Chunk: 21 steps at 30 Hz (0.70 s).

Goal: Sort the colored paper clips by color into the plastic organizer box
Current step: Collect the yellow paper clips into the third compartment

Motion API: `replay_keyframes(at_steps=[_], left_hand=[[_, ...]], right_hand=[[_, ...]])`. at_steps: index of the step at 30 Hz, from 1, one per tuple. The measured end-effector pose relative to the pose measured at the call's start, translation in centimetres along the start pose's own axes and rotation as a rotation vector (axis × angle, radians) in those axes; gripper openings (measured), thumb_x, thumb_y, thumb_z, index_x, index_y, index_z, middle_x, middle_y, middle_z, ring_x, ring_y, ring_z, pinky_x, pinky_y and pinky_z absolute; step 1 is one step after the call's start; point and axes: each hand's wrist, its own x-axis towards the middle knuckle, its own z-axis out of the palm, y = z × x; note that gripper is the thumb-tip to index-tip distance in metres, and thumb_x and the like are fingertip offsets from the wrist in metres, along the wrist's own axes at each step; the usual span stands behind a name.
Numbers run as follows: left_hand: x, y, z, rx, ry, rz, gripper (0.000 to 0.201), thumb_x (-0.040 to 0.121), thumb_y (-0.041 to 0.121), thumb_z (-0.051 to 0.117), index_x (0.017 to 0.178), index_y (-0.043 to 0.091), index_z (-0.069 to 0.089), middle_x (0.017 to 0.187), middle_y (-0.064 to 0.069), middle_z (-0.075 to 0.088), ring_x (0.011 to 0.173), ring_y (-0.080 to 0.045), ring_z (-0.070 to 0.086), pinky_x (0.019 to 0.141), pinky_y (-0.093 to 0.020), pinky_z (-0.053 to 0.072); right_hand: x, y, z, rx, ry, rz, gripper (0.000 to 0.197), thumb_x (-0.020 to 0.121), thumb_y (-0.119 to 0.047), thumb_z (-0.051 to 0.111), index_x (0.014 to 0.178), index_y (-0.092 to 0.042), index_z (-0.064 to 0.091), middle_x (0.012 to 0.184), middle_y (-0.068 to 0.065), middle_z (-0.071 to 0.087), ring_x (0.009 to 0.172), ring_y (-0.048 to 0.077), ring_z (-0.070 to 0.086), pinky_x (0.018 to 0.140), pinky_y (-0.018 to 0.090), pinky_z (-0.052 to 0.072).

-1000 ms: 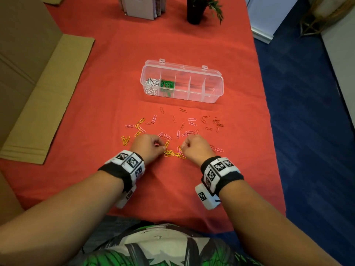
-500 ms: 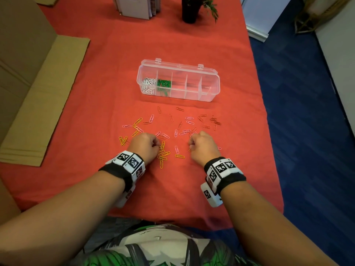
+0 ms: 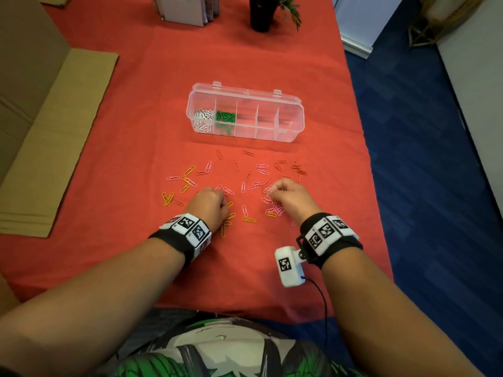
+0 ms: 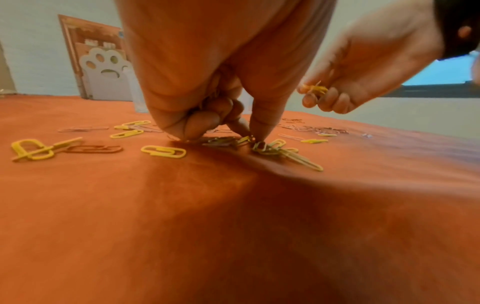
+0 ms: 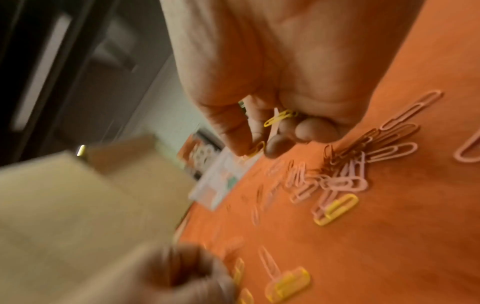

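Yellow, pink and red paper clips (image 3: pixel 245 183) lie scattered on the red cloth in front of the clear organizer box (image 3: pixel 295 126). White clips (image 3: pixel 202 119) fill its leftmost compartment and green clips (image 3: pixel 225 118) the one beside it. My left hand (image 3: pixel 215 204) is down on the cloth, thumb and forefinger pinching a yellow clip (image 4: pixel 259 146) from a small pile. My right hand (image 3: pixel 275 191) is lifted a little above a pink cluster (image 5: pixel 342 181), fingers curled round several yellow clips (image 5: pixel 280 117), which also show as yellow clips (image 4: pixel 315 89) in the left wrist view.
The red table cloth (image 3: pixel 245 63) ends at the right over blue floor (image 3: pixel 435 159). Flat cardboard (image 3: pixel 54 142) lies at the left. A dark plant pot (image 3: pixel 261 14) and a card holder (image 3: pixel 187 9) stand at the far edge.
My right hand has moved right and forward, away from the yellow pile to the pink cluster, and lifted slightly. My left hand stays by the yellow clips.
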Motion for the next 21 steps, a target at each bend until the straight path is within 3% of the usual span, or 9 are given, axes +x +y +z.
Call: replay_keyframes(at_steps=[2, 4, 8, 10, 12, 15, 17, 18, 21], left_hand=[[-0.1, -0.1, 0.1, 0.024, 0.007, 0.014, 0.014, 0.084, 0.023, 0.058, 0.090, 0.012, 0.065, 0.103, -0.012, 0.057, 0.097, -0.031, 0.058, 0.080, -0.036, 0.046], [-0.2, -0.3, 0.3, 0.071, 0.003, 0.054, 0.015, 0.085, 0.022, 0.056, 0.092, 0.011, 0.065, 0.103, -0.013, 0.058, 0.098, -0.032, 0.059, 0.081, -0.037, 0.047], [0.0, -0.3, 0.6, 0.187, -0.002, 0.108, 0.021, 0.086, 0.014, 0.048, 0.099, 0.005, 0.062, 0.103, -0.014, 0.059, 0.098, -0.035, 0.059, 0.083, -0.041, 0.049], [0.1, -0.2, 0.5, 0.218, -0.026, 0.120, 0.022, 0.086, 0.014, 0.047, 0.101, 0.005, 0.061, 0.103, -0.014, 0.058, 0.099, -0.034, 0.059, 0.083, -0.041, 0.048], [0.1, -0.1, 0.4, 0.230, -0.055, 0.129, 0.023, 0.085, 0.015, 0.047, 0.101, 0.005, 0.060, 0.104, -0.014, 0.058, 0.099, -0.034, 0.058, 0.084, -0.041, 0.048], [-0.2, -0.2, 0.5, 0.258, -0.093, 0.149, 0.024, 0.082, 0.019, 0.049, 0.099, 0.006, 0.061, 0.106, -0.014, 0.059, 0.099, -0.033, 0.059, 0.085, -0.040, 0.049], [-0.6, -0.2, 0.9, 0.263, -0.105, 0.166, 0.024, 0.082, 0.020, 0.049, 0.098, 0.006, 0.061, 0.105, -0.013, 0.058, 0.099, -0.034, 0.059, 0.085, -0.040, 0.050], [-0.8, -0.2, 1.1, 0.259, -0.102, 0.174, 0.024, 0.082, 0.020, 0.049, 0.098, 0.006, 0.061, 0.105, -0.013, 0.058, 0.099, -0.034, 0.059, 0.085, -0.041, 0.050], [-1.3, -0.1, 1.5, 0.263, -0.068, 0.192, 0.026, 0.084, 0.029, 0.052, 0.098, 0.008, 0.060, 0.104, -0.011, 0.057, 0.099, -0.032, 0.058, 0.086, -0.041, 0.049]], right_hand=[[-0.2, -0.1, -0.7, 0.201, -0.017, 0.083, 0.026, 0.082, 0.003, 0.053, 0.068, -0.020, 0.051, 0.063, -0.002, 0.052, 0.042, 0.004, 0.037, 0.037, 0.015, 0.027], [-0.3, 0.2, -1.0, 0.290, -0.035, 0.111, 0.027, 0.083, 0.005, 0.049, 0.074, -0.020, 0.053, 0.064, 0.000, 0.052, 0.046, 0.007, 0.034, 0.038, 0.018, 0.024], [-0.8, 0.8, -0.8, 0.430, -0.100, 0.158, 0.026, 0.091, 0.003, 0.040, 0.080, -0.016, 0.055, 0.066, 0.000, 0.045, 0.055, 0.010, 0.043, 0.045, 0.019, 0.033], [-1.1, 1.2, -0.4, 0.471, -0.125, 0.214, 0.019, 0.091, -0.004, 0.045, 0.078, -0.016, 0.052, 0.067, 0.000, 0.045, 0.056, 0.012, 0.045, 0.047, 0.021, 0.036], [-1.2, 1.7, 0.1, 0.256, -0.118, 0.205, 0.019, 0.089, -0.010, 0.052, 0.073, -0.020, 0.051, 0.065, -0.002, 0.047, 0.056, 0.011, 0.044, 0.050, 0.022, 0.036], [-1.2, 2.4, 0.7, -0.365, -0.069, -0.021, 0.020, 0.082, -0.009, 0.054, 0.067, -0.023, 0.052, 0.074, -0.004, 0.054, 0.069, 0.014, 0.051, 0.062, 0.024, 0.045], [-1.4, 2.9, 1.3, -0.630, -0.049, -0.150, 0.008, 0.081, -0.010, 0.054, 0.080, -0.016, 0.058, 0.093, 0.007, 0.056, 0.086, 0.024, 0.055, 0.081, 0.032, 0.048], [-1.6, 3.3, 1.5, -0.738, -0.037, -0.208, 0.011, 0.081, -0.010, 0.054, 0.091, -0.011, 0.059, 0.100, 0.011, 0.055, 0.094, 0.028, 0.055, 0.086, 0.034, 0.047], [-1.8, 3.8, 2.1, -0.994, 0.042, -0.375, 0.024, 0.081, -0.006, 0.051, 0.105, -0.007, 0.053, 0.107, 0.012, 0.054, 0.103, 0.032, 0.052, 0.088, 0.039, 0.044]])
